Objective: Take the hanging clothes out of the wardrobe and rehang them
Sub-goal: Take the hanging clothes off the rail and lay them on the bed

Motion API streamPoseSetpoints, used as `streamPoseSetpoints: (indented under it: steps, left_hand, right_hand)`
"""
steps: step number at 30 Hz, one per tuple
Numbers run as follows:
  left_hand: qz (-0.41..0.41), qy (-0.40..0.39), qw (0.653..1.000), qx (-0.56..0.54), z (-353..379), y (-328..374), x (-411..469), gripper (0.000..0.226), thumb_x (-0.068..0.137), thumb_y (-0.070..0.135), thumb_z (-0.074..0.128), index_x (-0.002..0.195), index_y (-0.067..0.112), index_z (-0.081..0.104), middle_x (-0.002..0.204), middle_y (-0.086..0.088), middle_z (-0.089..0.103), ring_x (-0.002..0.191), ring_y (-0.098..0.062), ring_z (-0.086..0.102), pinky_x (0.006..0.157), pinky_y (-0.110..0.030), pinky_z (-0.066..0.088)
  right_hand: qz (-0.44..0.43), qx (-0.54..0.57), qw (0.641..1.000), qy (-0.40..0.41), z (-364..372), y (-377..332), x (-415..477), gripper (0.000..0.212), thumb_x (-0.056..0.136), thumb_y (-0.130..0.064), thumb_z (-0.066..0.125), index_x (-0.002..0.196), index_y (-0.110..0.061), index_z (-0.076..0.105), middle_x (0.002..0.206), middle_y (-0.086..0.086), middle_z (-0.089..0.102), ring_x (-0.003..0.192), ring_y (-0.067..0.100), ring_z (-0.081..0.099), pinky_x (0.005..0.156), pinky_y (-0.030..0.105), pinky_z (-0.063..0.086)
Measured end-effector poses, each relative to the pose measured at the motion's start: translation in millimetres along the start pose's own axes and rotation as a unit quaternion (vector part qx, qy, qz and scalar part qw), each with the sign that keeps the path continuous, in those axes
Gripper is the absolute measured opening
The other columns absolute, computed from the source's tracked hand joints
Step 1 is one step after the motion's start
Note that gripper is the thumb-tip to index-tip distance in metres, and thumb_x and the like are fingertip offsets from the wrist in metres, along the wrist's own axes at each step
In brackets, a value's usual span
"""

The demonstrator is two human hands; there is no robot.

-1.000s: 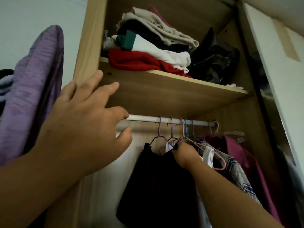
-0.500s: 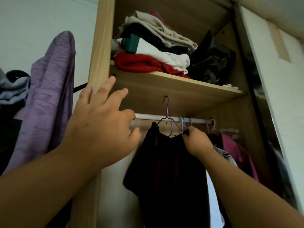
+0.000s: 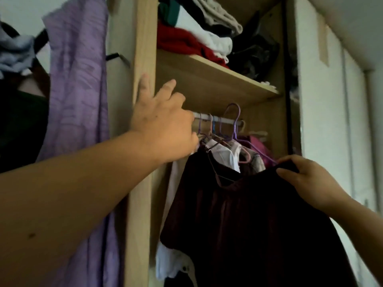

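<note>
Wardrobe side panel (image 3: 143, 59) centre-left; long garment (image 3: 76, 79) hangs outside it, to left. Shelf (image 3: 207, 79) inside, folded clothes (image 3: 196, 38) piled on it. Rail (image 3: 217, 119) just under shelf, shirts (image 3: 223, 154) hanging from it. Left hand (image 3: 163, 125) before rail's left end. Held garment (image 3: 248, 214) in front of shirts, below rail; right hand (image 3: 306, 179) grips its right shoulder. Door (image 3: 323, 121) far right.

Folded clothes (image 3: 192, 38) — on wooden shelf (image 3: 209, 81)

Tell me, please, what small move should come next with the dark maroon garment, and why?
Probably draw the dark maroon garment outward: the right hand grips its shoulder, and its purple wire hanger seems to sit with its hook above the white rod.
</note>
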State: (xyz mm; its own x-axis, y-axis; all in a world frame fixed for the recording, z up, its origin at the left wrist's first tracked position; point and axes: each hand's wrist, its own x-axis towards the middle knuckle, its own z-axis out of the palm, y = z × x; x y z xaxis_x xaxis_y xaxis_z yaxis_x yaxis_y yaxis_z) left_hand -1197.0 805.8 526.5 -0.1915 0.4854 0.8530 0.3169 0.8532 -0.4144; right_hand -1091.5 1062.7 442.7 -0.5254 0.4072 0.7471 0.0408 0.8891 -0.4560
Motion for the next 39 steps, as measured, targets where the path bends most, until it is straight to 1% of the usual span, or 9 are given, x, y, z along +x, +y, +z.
streamPoseSetpoints:
  steps: [4,11,15,19,22,26,30,33,39]
  left_hand:
    - [0.077,-0.077,0.980,-0.168,18.9,41.6,-17.9,0.048,0.083,0.054,0.045,0.126,0.035,0.052,0.140,0.000,0.045,0.135,-0.023,0.033,0.109,-0.055,0.020]
    - [0.158,-0.308,0.861,-0.373,75.0,152.0,-78.3,0.074,0.084,0.013,0.046,0.149,0.022,0.010,0.145,-0.016,0.036,0.128,-0.033,0.044,0.102,-0.041,0.041]
    - [0.182,-0.275,0.785,-0.525,62.9,206.0,-122.2,0.070,0.082,0.005,0.053,0.141,0.029,0.026,0.104,-0.012,0.060,0.082,-0.026,0.058,0.061,-0.028,0.037]
    - [0.210,-0.270,0.703,-0.623,45.7,257.5,-162.0,0.052,0.085,0.014,0.064,0.129,0.031,0.043,0.114,-0.004,0.064,0.101,-0.022,0.061,0.079,-0.029,0.043]
    - [0.273,-0.287,0.653,-0.645,24.8,291.6,-189.6,0.035,0.084,0.012,0.066,0.108,0.033,0.052,0.104,0.002,0.065,0.098,-0.018,0.061,0.082,-0.028,0.044]
    - [0.355,-0.306,0.602,-0.646,-12.0,331.7,-228.7,0.038,0.084,0.010,0.067,0.081,0.042,0.048,0.087,0.010,0.062,0.087,-0.014,0.059,0.072,-0.011,0.039]
    - [0.421,-0.337,0.539,-0.647,-48.2,372.8,-273.4,0.056,0.084,0.012,0.068,0.087,0.065,0.050,0.087,0.020,0.065,0.088,-0.004,0.060,0.080,-0.023,0.042]
    - [0.462,-0.342,0.498,-0.649,-72.4,400.4,-302.5,0.056,0.085,0.012,0.067,0.087,0.066,0.050,0.087,0.036,0.062,0.086,0.010,0.057,0.075,-0.008,0.039]
    - [0.549,-0.347,0.427,-0.630,-102.5,440.8,-349.3,0.034,0.084,0.002,0.064,0.089,0.035,0.057,0.094,0.005,0.066,0.094,-0.014,0.060,0.070,-0.002,0.035]
  right_hand:
    - [0.045,0.018,0.999,-0.008,-32.3,8.2,-71.3,0.016,0.088,-0.020,0.062,0.085,-0.035,0.062,0.077,-0.012,0.067,0.071,0.003,0.060,0.066,0.023,0.043]
    - [0.134,-0.006,0.991,-0.023,-94.3,10.4,-213.2,0.017,0.086,-0.019,0.065,0.087,-0.036,0.065,0.085,-0.014,0.068,0.074,-0.001,0.062,0.067,0.011,0.045]
    - [0.185,-0.008,0.983,-0.010,-125.9,6.2,-290.9,0.018,0.085,-0.017,0.066,0.089,-0.035,0.067,0.082,-0.014,0.070,0.071,-0.002,0.062,0.067,0.008,0.044]
    - [0.249,-0.012,0.968,0.017,-147.9,8.5,-374.5,0.023,0.080,-0.023,0.065,0.092,-0.042,0.065,0.080,-0.010,0.068,0.072,-0.002,0.059,0.068,0.012,0.044]
    - [0.308,-0.022,0.950,0.048,-154.5,12.3,-438.0,0.017,0.081,-0.020,0.063,0.091,-0.034,0.065,0.078,-0.015,0.066,0.068,-0.007,0.054,0.066,0.010,0.042]
    - [0.407,-0.119,0.905,0.039,-160.0,18.6,-526.4,0.023,0.076,-0.045,0.058,0.096,-0.055,0.051,0.081,-0.015,0.065,0.078,0.002,0.059,0.075,0.027,0.046]
    - [0.510,-0.185,0.838,-0.059,-164.1,10.1,-600.7,0.025,0.091,-0.036,0.053,0.111,-0.048,0.045,0.090,-0.011,0.062,0.077,0.009,0.059,0.069,0.024,0.046]
    - [0.557,-0.199,0.804,-0.066,-159.4,-1.8,-639.2,0.027,0.095,-0.034,0.049,0.121,-0.041,0.046,0.093,-0.010,0.061,0.076,0.009,0.058,0.066,0.024,0.044]
    - [0.648,-0.220,0.728,-0.033,-134.6,-32.8,-691.0,0.030,0.097,-0.032,0.045,0.126,-0.040,0.044,0.108,-0.005,0.064,0.086,0.012,0.056,0.076,0.026,0.046]
